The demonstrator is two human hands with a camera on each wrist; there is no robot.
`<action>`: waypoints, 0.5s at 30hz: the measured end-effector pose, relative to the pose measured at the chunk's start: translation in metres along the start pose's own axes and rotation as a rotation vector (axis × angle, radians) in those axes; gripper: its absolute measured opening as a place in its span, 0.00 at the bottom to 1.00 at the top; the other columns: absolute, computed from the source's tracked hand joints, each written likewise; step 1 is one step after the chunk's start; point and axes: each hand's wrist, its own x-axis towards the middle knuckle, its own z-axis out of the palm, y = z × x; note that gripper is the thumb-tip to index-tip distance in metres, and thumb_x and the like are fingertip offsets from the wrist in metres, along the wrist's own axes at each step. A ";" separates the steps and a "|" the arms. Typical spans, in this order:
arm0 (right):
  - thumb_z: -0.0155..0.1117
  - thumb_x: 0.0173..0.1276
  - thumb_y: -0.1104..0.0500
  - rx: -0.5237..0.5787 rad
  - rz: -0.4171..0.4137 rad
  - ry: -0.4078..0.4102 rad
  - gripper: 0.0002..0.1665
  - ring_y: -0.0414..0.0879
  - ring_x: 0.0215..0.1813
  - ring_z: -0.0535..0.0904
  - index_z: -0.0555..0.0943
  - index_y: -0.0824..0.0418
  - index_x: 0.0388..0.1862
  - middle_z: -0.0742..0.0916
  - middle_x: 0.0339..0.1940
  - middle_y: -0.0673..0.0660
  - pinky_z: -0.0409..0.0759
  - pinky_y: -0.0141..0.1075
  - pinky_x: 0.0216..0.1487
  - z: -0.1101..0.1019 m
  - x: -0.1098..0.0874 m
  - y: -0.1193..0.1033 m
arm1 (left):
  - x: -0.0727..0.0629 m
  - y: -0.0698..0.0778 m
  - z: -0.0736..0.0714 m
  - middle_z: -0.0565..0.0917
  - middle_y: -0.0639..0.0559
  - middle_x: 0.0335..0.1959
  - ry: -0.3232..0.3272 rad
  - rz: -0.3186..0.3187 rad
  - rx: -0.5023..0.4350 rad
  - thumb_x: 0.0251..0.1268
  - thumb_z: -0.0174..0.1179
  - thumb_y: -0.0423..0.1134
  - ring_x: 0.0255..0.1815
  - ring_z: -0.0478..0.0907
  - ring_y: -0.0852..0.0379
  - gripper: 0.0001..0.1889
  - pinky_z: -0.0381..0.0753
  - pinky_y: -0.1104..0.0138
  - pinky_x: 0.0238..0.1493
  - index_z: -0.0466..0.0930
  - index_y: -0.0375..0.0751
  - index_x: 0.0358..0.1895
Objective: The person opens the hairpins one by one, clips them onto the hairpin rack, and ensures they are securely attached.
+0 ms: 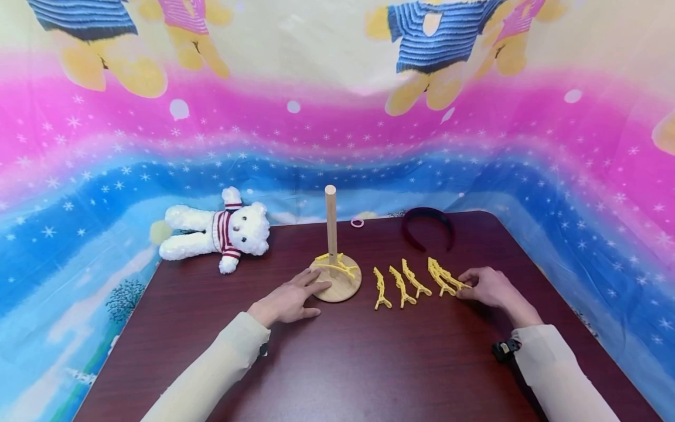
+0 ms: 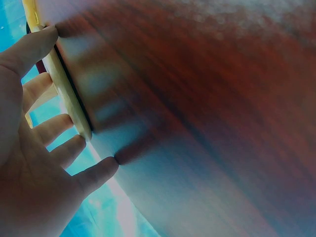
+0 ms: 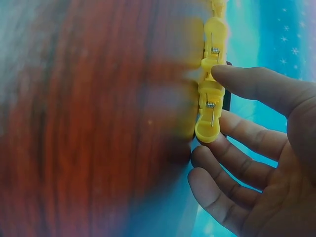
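Note:
My left hand [image 1: 285,300] lies with spread, fairly straight fingers at the near left edge of a round wooden base [image 1: 332,290], from which an upright peg [image 1: 331,225] rises. Yellow hair clips [image 1: 345,270] lie on that base around the peg's foot. In the left wrist view, fingertips [image 2: 61,121] touch the base's rim. To the right of the stand, several yellow hair clips [image 1: 381,290] lie on the table. My right hand [image 1: 493,290] pinches the forked end of the rightmost hair clip [image 3: 210,106] between thumb and fingers; a metal spring shows in it.
A dark red headband [image 1: 450,225] lies behind the clips, and a small pink hair tie [image 1: 357,223] near the back edge. At the far left lies a white plush bear [image 1: 255,231] in a striped sweater. A patterned cloth [image 1: 316,129] surrounds the brown table [image 1: 348,363].

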 end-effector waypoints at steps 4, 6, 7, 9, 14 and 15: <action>0.77 0.56 0.45 -0.007 0.011 -0.008 0.27 0.48 0.41 0.80 0.86 0.59 0.49 0.87 0.40 0.56 0.78 0.43 0.40 0.001 0.000 -0.001 | 0.000 0.000 0.000 0.57 0.36 0.79 0.000 -0.002 0.002 0.68 0.63 0.51 0.81 0.52 0.35 0.34 0.67 0.46 0.72 0.65 0.52 0.75; 0.77 0.55 0.45 -0.014 0.016 -0.006 0.27 0.49 0.41 0.80 0.87 0.60 0.48 0.87 0.41 0.58 0.79 0.45 0.40 0.002 0.001 -0.002 | 0.000 0.000 0.000 0.57 0.36 0.79 0.000 -0.002 0.003 0.69 0.63 0.51 0.81 0.52 0.35 0.34 0.67 0.46 0.72 0.65 0.52 0.76; 0.77 0.55 0.45 -0.020 0.017 -0.004 0.27 0.49 0.41 0.80 0.87 0.60 0.47 0.88 0.41 0.58 0.79 0.45 0.40 0.002 0.001 -0.002 | 0.000 0.000 0.000 0.57 0.36 0.79 0.000 -0.002 0.002 0.69 0.63 0.51 0.81 0.52 0.35 0.34 0.67 0.46 0.72 0.65 0.52 0.76; 0.77 0.54 0.45 -0.029 0.018 0.001 0.26 0.50 0.39 0.80 0.87 0.60 0.45 0.88 0.40 0.58 0.78 0.45 0.39 0.002 0.001 -0.002 | 0.000 -0.001 0.001 0.57 0.36 0.80 -0.001 -0.002 0.003 0.69 0.63 0.52 0.81 0.52 0.35 0.34 0.67 0.46 0.72 0.64 0.52 0.76; 0.76 0.56 0.45 -0.028 0.016 0.030 0.20 0.48 0.36 0.77 0.88 0.56 0.40 0.88 0.38 0.56 0.74 0.39 0.35 0.001 0.001 -0.001 | 0.000 -0.001 0.001 0.57 0.36 0.79 0.000 0.003 0.008 0.69 0.62 0.52 0.81 0.52 0.36 0.34 0.67 0.46 0.72 0.64 0.52 0.76; 0.76 0.56 0.45 -0.024 0.015 0.037 0.19 0.48 0.36 0.77 0.88 0.56 0.40 0.88 0.38 0.55 0.74 0.38 0.35 0.001 0.002 -0.001 | 0.000 -0.001 0.001 0.57 0.36 0.79 0.000 0.003 0.009 0.69 0.62 0.52 0.81 0.52 0.36 0.34 0.67 0.46 0.72 0.64 0.52 0.76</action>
